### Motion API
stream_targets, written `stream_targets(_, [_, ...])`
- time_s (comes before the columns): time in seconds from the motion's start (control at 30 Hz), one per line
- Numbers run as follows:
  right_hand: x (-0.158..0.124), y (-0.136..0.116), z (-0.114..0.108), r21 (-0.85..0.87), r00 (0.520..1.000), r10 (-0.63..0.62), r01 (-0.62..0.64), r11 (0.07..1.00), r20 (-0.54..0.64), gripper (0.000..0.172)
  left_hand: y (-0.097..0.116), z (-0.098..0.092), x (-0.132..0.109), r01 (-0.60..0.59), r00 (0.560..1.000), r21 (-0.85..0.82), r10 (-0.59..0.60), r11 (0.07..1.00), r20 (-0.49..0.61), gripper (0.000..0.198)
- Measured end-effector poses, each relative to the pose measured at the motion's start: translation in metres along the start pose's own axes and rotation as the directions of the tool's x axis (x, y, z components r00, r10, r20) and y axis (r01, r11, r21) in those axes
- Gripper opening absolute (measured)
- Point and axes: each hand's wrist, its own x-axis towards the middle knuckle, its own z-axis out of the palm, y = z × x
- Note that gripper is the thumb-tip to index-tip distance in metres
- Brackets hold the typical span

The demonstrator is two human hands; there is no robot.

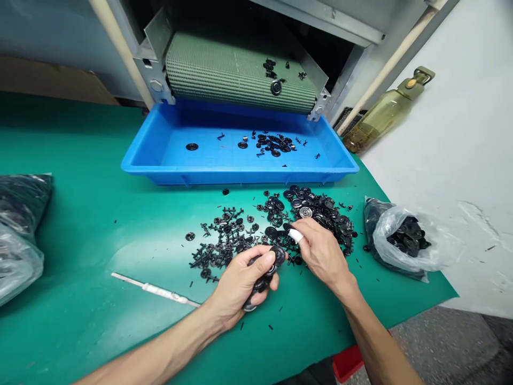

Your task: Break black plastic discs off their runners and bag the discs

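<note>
My left hand (250, 275) is closed around several black round plastic discs (277, 255), the thumb pressing on the top one. Just right of it, my right hand (323, 251) reaches over a pile of black discs and small parts (336, 222). One of its fingers has a white wrap (295, 235). Its thumb and fingers are pinched together beside a dark disc, and I cannot tell whether they grip it. Left of that pile lies a looser spread of small black branched parts (224, 232), partly behind my left hand.
Beyond the parts stands a blue tray (240, 176) with scattered black pieces, beneath a green conveyor belt (224, 69). Plastic bags of dark parts flank the mat, one left (20, 235), one right (401, 240). A thin white-wrapped tool (160, 291) and a bottle (387, 115) are also there.
</note>
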Motion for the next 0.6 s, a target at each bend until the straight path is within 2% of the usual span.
stream_targets(0.1, [-0.009, -0.001, -0.003, 0.191, 0.997, 0.061, -0.052, 0.98, -0.041, 0.026, -0.001, 0.002, 0.0, -0.007, 0.999, 0.034, 0.008, 0.999, -0.033, 0.041])
stream_targets(0.17, [-0.018, -0.005, -0.007, 0.22, 0.997, 0.066, -0.058, 0.974, -0.032, 0.023, -0.001, 0.003, 0.0, -0.018, 0.998, 0.051, 0.021, 0.999, -0.056, 0.041])
stream_targets(0.27, [-0.031, -0.013, -0.012, 0.015, 0.994, -0.106, 0.106, 0.994, -0.019, 0.029, 0.0, 0.003, 0.0, -0.032, 0.997, 0.079, 0.038, 0.996, -0.068, 0.039])
stream_targets(0.33, [-0.039, -0.017, -0.015, -0.176, 0.968, -0.249, 0.251, 0.952, 0.034, 0.036, 0.001, 0.003, 0.0, -0.028, 0.998, 0.098, 0.034, 0.995, -0.061, 0.037])
stream_targets(0.4, [-0.045, -0.019, -0.018, -0.267, 0.941, -0.325, 0.339, 0.902, 0.097, 0.036, 0.001, 0.003, 0.0, -0.013, 0.999, 0.12, 0.017, 0.993, -0.038, 0.036])
stream_targets(0.43, [-0.047, -0.019, -0.02, -0.256, 0.933, -0.339, 0.359, 0.898, 0.118, 0.035, 0.001, 0.003, 0.0, -0.007, 1.0, 0.13, 0.01, 0.991, -0.028, 0.035])
stream_targets(0.5, [-0.048, -0.019, -0.022, -0.115, 0.929, -0.335, 0.354, 0.928, 0.158, 0.035, -0.001, 0.004, 0.0, -0.015, 0.999, 0.141, 0.019, 0.99, -0.027, 0.033])
stream_targets(0.6, [-0.049, -0.019, -0.02, 0.177, 0.948, -0.261, 0.23, 0.957, 0.181, 0.034, -0.004, 0.004, 0.0, -0.053, 0.997, 0.14, 0.06, 0.989, -0.051, 0.032])
